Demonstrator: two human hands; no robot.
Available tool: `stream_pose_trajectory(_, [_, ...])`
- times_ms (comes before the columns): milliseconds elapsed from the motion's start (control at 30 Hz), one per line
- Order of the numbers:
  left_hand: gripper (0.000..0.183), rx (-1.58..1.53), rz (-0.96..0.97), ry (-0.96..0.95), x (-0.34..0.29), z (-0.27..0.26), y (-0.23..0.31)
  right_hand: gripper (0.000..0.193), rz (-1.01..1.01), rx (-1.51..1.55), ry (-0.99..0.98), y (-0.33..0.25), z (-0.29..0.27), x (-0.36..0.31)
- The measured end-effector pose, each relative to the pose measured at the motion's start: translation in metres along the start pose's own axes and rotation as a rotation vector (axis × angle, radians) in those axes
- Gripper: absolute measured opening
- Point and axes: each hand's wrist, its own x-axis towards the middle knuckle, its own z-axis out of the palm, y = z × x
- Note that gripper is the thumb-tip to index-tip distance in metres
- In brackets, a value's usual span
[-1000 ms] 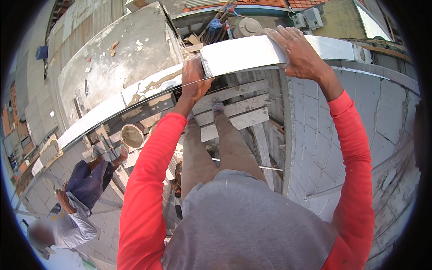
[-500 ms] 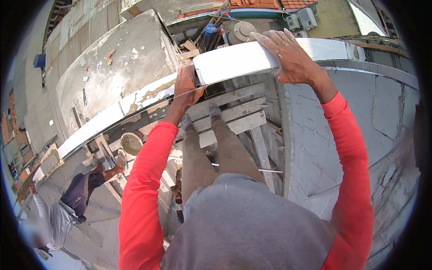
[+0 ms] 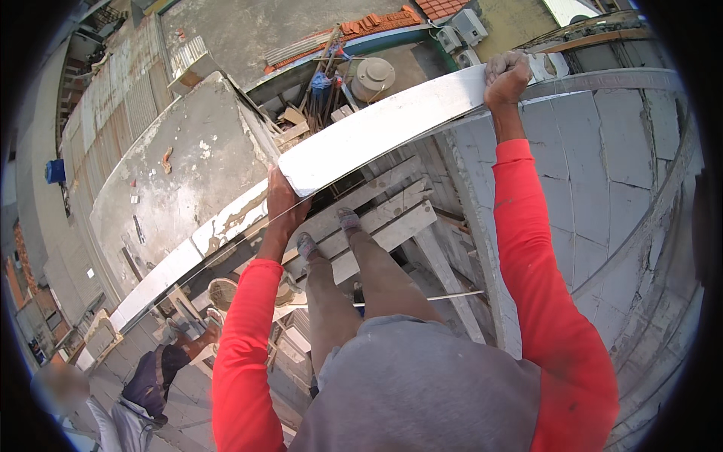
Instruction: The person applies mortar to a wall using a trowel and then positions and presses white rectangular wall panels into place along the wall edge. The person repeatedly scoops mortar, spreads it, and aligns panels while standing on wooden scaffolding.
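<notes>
Right hand (image 3: 507, 80) is shifting rightward, curled on a stiff-looking white rectangular block (image 3: 392, 120); left hand (image 3: 285, 205) is gripping its graspable left end.

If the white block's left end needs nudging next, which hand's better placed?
Left, probably: the left hand is at that end of the white block; the right hand is by its opposite end.

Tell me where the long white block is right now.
In the head view, the long white block is at upper centre, between the left hand at its left end and the right hand near its right end.
</notes>
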Motion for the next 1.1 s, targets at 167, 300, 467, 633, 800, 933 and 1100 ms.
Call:
stream_pose_trajectory(167, [0.064, -0.04, -0.125, -0.019, -0.006, 0.007, -0.001, 0.045, -0.111, 0.091, -0.122, -0.007, 0.009, 0.003])
stream_pose_trajectory(300, [0.05, 0.166, -0.026, -0.072, -0.01, 0.01, -0.013, 0.047, -0.039, 0.026, -0.143, 0.001, 0.028, -0.011])
stream_pose_trajectory(467, [0.046, -0.03, 0.165, -0.009, -0.014, 0.006, -0.014, 0.041, -0.007, -0.316, -0.034, 0.037, 0.024, -0.019])
stream_pose_trajectory(633, [0.046, -0.051, -0.069, -0.036, -0.004, -0.007, 0.019, 0.04, -0.212, -0.554, -0.145, 0.007, 0.037, -0.012])
stream_pose_trajectory(800, [0.038, -0.323, -0.23, 0.118, 0.003, -0.011, 0.058, 0.034, -0.416, -0.376, -0.099, -0.022, 0.016, 0.027])
stream_pose_trajectory(933, [0.039, -0.305, -0.234, 0.067, 0.0, -0.016, 0.063, 0.034, -0.357, -0.487, 0.216, 0.013, -0.027, 0.029])
stream_pose_trajectory(1100, [0.044, -0.342, -0.26, 0.039, 0.001, -0.013, 0.054, 0.036, -0.325, -0.576, 0.25, 0.044, -0.038, 0.027])
